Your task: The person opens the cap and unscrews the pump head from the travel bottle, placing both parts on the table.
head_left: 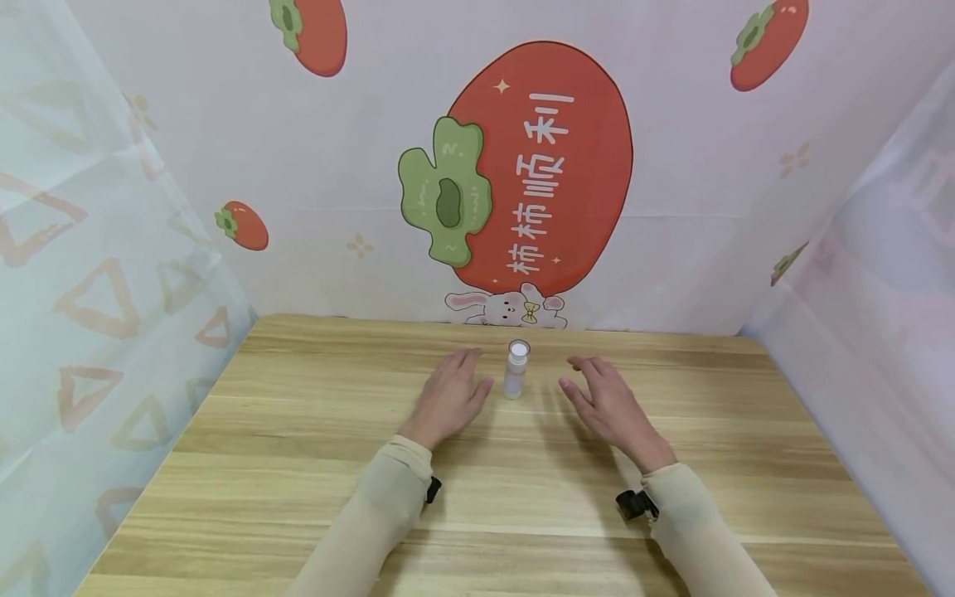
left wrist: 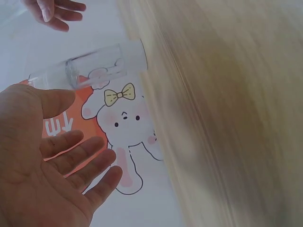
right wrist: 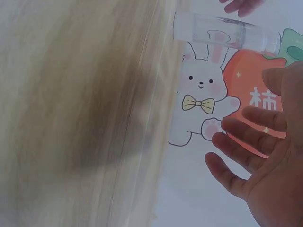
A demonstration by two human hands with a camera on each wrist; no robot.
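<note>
A small clear bottle (head_left: 514, 377) with a white base stands upright on the wooden table, between the two hands. My left hand (head_left: 449, 395) is held to its left, fingers relaxed and apart from it. On the other side, my right hand (head_left: 608, 404) hovers with loosely spread fingers, a bit farther from the bottle. The left wrist view shows the see-through bottle (left wrist: 97, 66) beyond the thumb and the palm empty. In the right wrist view the bottle (right wrist: 227, 32) appears past the fingertips, and this palm holds nothing either.
The wooden table (head_left: 298, 497) ends at a white back sheet (head_left: 313, 249) printed with persimmons and a rabbit. Pale sheets (head_left: 97, 274) hang along the left and right sides. Each wrist carries a small black camera (head_left: 632, 504).
</note>
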